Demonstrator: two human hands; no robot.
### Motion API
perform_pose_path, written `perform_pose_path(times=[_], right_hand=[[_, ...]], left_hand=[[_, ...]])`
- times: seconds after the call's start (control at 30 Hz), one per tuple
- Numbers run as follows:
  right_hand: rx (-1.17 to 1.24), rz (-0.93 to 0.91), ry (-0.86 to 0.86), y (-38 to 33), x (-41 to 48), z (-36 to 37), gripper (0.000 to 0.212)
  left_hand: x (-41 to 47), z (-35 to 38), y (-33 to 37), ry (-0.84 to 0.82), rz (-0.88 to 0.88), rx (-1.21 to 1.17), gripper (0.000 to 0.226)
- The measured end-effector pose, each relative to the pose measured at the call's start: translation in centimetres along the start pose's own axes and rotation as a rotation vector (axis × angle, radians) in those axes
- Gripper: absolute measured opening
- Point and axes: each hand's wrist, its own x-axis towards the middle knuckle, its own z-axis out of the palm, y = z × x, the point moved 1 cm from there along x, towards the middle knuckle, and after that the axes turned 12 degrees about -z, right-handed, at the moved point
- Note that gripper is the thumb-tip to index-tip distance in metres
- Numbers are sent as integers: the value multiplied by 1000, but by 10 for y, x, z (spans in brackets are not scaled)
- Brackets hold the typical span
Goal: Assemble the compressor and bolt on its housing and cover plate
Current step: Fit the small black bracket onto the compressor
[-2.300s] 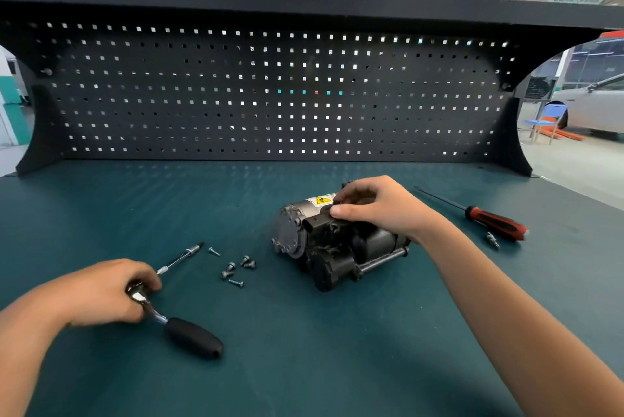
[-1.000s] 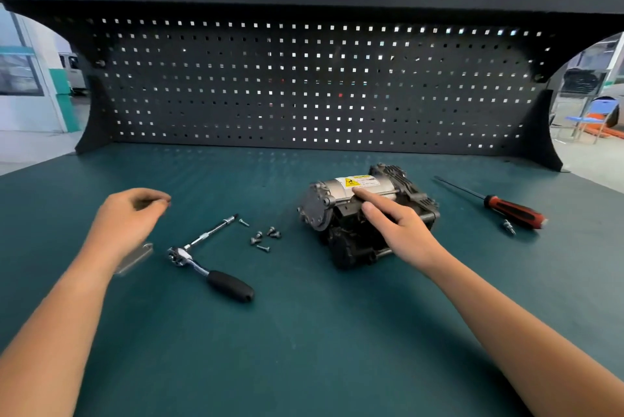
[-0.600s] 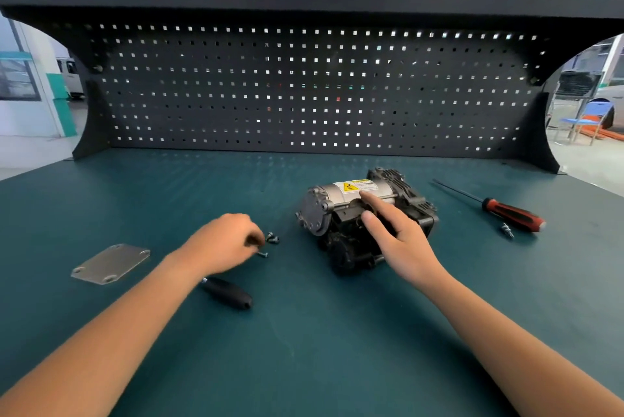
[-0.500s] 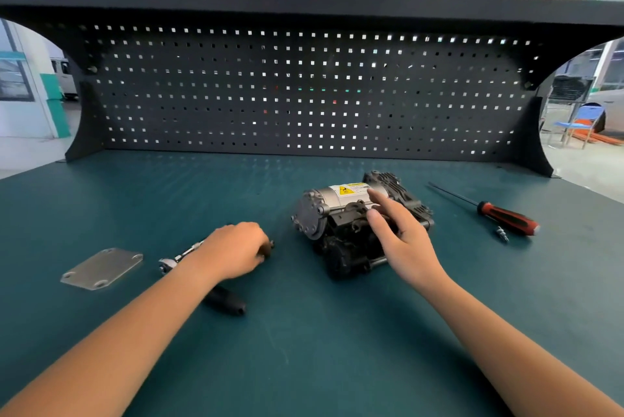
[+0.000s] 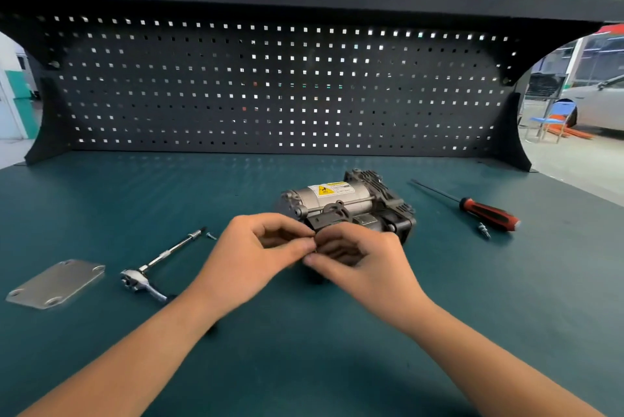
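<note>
Currently: left hand [image 5: 256,258], come over from the ratchet [image 5: 162,256], is meeting right hand [image 5: 364,259], now off the compressor [image 5: 347,200]. Curled fingertips [image 5: 305,246] are pinching together; contents too small to tell, likely a bolt. Compressor is sitting mid-surface, just behind. Cover plate [image 5: 55,283] is lying unfitted, far left; bolting is probably starting.

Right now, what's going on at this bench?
A person works bare-handed at the bench. Their left hand and right hand meet fingertip to fingertip just in front of the compressor, fingers curled as if pinching something small; what it is cannot be made out. The cover plate lies flat at far left, apart from the compressor, the ratchet beside it with one loose screw near its tip. A red-handled screwdriver lies right of the compressor.
</note>
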Motion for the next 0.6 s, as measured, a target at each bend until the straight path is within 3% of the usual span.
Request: perform_pose_path(times=[0.1, 0.2, 0.33, 0.47, 0.6], right_hand=[[-12, -19, 19, -2, 5, -10, 39], [63, 38, 167, 4, 13, -25, 36], [189, 180, 347, 20, 16, -38, 25], [204, 249, 366, 31, 16, -33, 23], [97, 202, 316, 34, 17, -25, 26]], left_hand=[[4, -1, 8, 13, 53, 8, 37], [18, -6, 14, 147, 201, 221, 35], [42, 6, 0, -37, 74, 504, 28], [52, 7, -8, 16, -39, 291, 23], [51, 9, -15, 50, -21, 255, 22]])
